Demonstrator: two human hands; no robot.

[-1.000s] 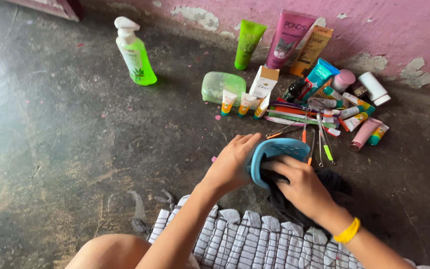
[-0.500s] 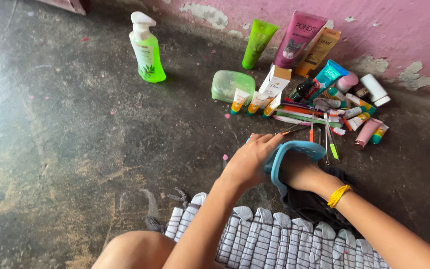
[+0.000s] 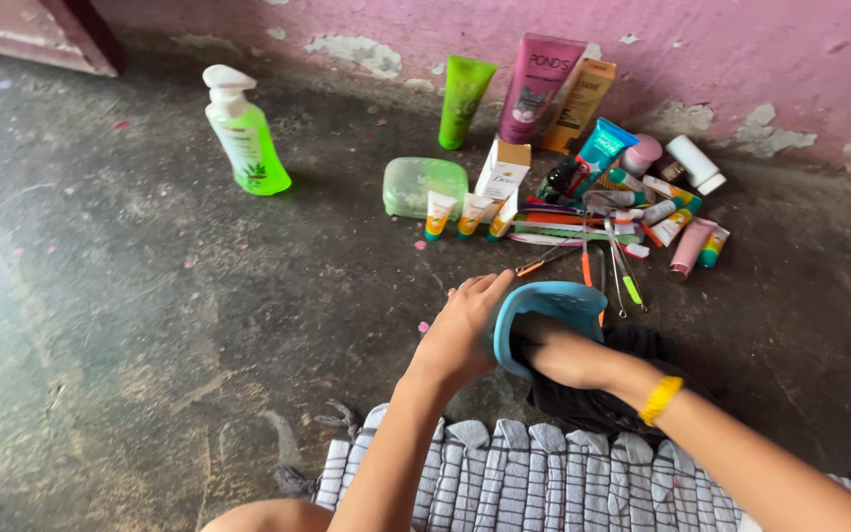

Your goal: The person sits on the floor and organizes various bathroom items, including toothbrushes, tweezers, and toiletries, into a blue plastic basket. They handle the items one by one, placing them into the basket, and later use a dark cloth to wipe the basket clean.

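Gripping the light, stiff blue plastic basket (image 3: 544, 305) by its rim, the left hand (image 3: 460, 330) is steadying it; the right hand (image 3: 568, 357) is pressing a soft black cloth (image 3: 593, 399) inside, fingers hidden.

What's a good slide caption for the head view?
Left hand steadies a blue basket while right hand reaches inside.
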